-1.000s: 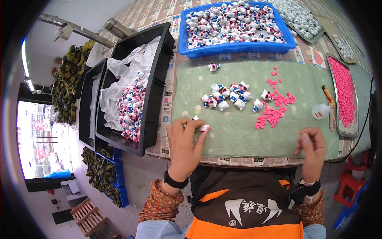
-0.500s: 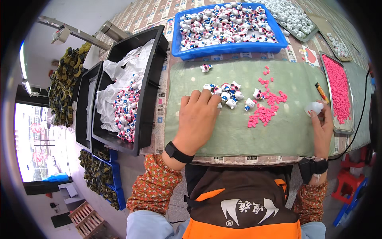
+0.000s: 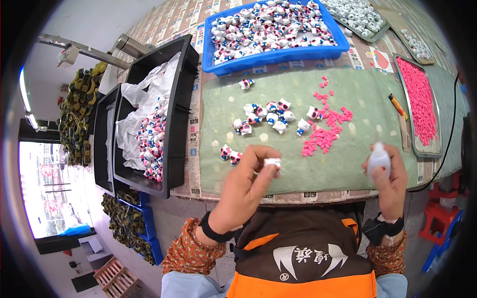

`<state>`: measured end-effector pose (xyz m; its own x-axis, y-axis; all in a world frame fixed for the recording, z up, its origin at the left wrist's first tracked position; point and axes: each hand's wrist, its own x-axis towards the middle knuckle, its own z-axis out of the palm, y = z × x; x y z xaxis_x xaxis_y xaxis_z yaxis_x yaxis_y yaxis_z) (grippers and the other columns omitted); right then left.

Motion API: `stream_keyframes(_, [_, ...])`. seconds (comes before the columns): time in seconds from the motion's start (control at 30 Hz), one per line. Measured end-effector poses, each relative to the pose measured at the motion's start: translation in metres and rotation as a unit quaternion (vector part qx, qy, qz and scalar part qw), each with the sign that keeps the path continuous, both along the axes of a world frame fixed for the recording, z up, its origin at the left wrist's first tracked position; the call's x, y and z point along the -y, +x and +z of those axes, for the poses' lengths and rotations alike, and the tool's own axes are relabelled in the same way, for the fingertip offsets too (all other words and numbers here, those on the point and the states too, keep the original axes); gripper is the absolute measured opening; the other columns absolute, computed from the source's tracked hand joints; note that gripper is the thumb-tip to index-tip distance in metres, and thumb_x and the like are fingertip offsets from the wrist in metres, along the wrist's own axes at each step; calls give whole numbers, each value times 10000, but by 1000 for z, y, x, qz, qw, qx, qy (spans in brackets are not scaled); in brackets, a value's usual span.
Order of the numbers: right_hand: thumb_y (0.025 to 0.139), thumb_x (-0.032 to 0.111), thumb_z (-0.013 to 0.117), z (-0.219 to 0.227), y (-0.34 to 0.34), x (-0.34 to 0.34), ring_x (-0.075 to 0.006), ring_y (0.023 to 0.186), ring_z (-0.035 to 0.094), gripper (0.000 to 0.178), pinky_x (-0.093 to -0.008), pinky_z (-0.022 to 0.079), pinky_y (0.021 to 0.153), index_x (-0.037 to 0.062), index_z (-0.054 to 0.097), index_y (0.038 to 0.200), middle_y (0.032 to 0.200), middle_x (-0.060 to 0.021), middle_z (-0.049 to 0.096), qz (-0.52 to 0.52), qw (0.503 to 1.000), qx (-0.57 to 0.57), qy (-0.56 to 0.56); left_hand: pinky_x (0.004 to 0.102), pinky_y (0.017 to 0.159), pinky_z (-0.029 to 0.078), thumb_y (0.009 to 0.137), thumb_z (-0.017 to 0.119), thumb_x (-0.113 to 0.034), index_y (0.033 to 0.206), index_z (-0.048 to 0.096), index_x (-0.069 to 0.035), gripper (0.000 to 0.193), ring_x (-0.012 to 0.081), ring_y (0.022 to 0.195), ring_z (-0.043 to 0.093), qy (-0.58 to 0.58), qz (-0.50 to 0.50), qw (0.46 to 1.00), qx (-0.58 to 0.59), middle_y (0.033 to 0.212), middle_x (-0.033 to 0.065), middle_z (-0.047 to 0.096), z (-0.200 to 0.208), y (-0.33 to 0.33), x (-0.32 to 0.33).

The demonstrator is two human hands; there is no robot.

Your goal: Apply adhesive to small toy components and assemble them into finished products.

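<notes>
My left hand pinches a small white figurine between thumb and fingers, above the near part of the green mat. In my right hand is a white squeeze bottle, its narrow tip pointing up. Beside my left fingers lie two cat-like figurines in white, blue and pink. Further off on the mat rests a cluster of similar figurines. Between the hands, a loose heap of small pink pieces is spread out, with a couple of figurines at its left edge.
A blue bin of figurines stands at the back; a black bin with paper and figurines is at left. On the right are a metal tray of pink pieces, an orange-and-black pen-like tool and a black cable.
My left hand has left the cluster and come nearer with a figurine in its fingers. My right hand has moved left with the bottle, which is now upright.
</notes>
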<state>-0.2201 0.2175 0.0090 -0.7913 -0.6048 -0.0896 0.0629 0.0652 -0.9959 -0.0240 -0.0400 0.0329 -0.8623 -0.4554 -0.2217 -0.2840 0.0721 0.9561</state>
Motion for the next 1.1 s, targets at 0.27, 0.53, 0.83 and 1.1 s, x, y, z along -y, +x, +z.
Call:
stream_keyframes(0.27, [809,101,817,19,39,18,-219,853,695,470,-309,544,746,6,641,1235,1080,-151,714,159,956,-248,1,223,690,567,1059,585,-85,1360,478,-36,324,76,872,622,258,-7,966,1,1070,68,626,-18,17,-33])
stream_keyframes(0.53, [743,100,852,23,51,23,-264,587,633,399,-356,484,546,52,695,1107,812,-92,707,183,934,-305,-20,266,835,597,1004,643,15,1341,499,-14,368,112,1016,662,167,28,985,-31,1177,84,618,-39,30,-52])
stream_keyframes(0.83, [742,102,841,17,59,29,-263,565,626,392,-366,477,518,44,697,1102,741,-79,679,182,918,-351,-21,256,846,570,962,711,2,1282,568,-7,351,107,1023,664,78,41,995,-37,1161,65,645,-42,31,-60])
stream_keyframes(1.1, [754,100,836,17,58,29,-266,559,621,384,-375,474,507,38,689,1103,740,-87,678,194,914,-357,-7,256,806,564,946,737,-26,1259,609,-14,339,114,1009,675,71,48,996,-38,1115,67,677,-41,29,-61])
